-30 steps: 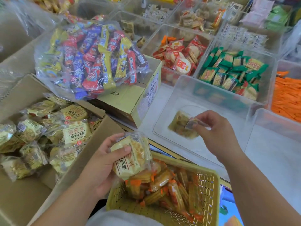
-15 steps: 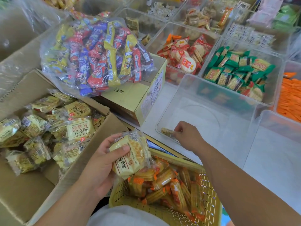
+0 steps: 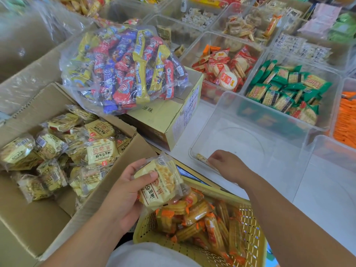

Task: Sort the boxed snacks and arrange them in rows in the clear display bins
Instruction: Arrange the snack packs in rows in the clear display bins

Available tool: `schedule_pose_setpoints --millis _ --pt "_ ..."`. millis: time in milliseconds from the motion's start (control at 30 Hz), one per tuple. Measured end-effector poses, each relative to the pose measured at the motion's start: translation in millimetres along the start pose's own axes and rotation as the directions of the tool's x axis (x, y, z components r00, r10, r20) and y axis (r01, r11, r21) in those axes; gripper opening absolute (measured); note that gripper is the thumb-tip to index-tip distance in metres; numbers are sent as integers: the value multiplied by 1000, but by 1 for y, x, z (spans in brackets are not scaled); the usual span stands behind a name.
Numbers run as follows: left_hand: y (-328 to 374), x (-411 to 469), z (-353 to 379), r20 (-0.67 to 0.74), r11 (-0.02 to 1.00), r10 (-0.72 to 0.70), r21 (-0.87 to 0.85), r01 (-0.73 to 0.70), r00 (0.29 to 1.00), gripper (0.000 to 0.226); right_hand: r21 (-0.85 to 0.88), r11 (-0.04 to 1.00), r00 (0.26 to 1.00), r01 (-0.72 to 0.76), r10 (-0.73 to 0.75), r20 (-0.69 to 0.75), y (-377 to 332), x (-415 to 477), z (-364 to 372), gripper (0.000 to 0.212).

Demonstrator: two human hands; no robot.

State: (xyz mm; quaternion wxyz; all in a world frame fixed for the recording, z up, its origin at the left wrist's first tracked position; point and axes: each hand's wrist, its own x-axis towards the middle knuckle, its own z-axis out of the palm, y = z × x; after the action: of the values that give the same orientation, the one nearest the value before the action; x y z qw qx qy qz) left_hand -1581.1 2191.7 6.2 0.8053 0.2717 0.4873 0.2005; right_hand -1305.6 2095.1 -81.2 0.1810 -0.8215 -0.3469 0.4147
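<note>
My left hand (image 3: 123, 191) grips a small stack of yellow-labelled cracker packs (image 3: 160, 182) above the near edge of a yellow basket (image 3: 194, 255). My right hand (image 3: 228, 163) reaches into the near-left corner of a clear bin (image 3: 289, 151), fingers on one cracker pack (image 3: 202, 158) standing on edge against the bin's front wall. Whether the fingers still pinch it is hidden by the hand. The open cardboard box (image 3: 28, 224) at left holds several more of the same packs (image 3: 100, 151).
The basket holds orange-wrapped biscuit packs (image 3: 202, 222). A bag of mixed colourful bars (image 3: 125, 68) lies on a closed yellow carton (image 3: 169, 120). Behind are bins of red rice crackers (image 3: 225, 72), green crackers (image 3: 285, 91) and orange packs (image 3: 346, 120).
My right hand carried one pack from mid-air down into the clear bin's near-left corner and set it on edge there. My left hand has stayed with its stack.
</note>
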Motion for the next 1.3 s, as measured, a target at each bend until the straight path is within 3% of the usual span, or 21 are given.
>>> schedule_pose_setpoints --millis 100,167,267,367,433,567,700,867,1067,1200,1300 --pt "1 -1 3 -2 1000 3 -2 -3 1000 68 -18 995 984 95 -97 -148 -14 -19 -2 21" --pt "2 -2 5 -6 1000 5 7 -4 1000 71 143 965 952 221 -182 -247 -34 -43 -3 15" --pt "1 -3 10 -32 1000 12 6 -12 999 74 383 831 913 404 -339 -227 -67 -89 5 27" --pt "-2 -5 16 -71 1000 30 -1 -30 997 69 262 800 842 539 -519 -147 -85 -120 26 52" --pt "-3 -5 17 -77 1000 27 -12 -28 997 57 130 815 825 564 -550 -128 -90 -126 39 66" --pt "-3 -4 16 13 990 6 -141 -4 1000 38 13 849 832 528 -514 -209 -90 -125 51 86" --pt "-9 -3 16 25 995 41 -88 -39 999 37 -4 866 847 500 -489 -210 -86 -123 54 100" --pt "-12 -3 14 72 994 2 -107 6 997 44 -39 851 829 523 -519 -208 -83 -123 54 79" --pt "-12 1 13 -59 998 -18 -66 14 998 32 235 862 890 449 -409 -201 -70 -114 28 52" --pt "-11 5 6 -96 993 -39 -118 28 995 32 503 825 946 256 -107 -306 -42 -76 -12 42" --pt "-10 5 2 -97 992 -48 -119 37 994 33 559 826 975 74 59 -215 -6 -29 -33 30"
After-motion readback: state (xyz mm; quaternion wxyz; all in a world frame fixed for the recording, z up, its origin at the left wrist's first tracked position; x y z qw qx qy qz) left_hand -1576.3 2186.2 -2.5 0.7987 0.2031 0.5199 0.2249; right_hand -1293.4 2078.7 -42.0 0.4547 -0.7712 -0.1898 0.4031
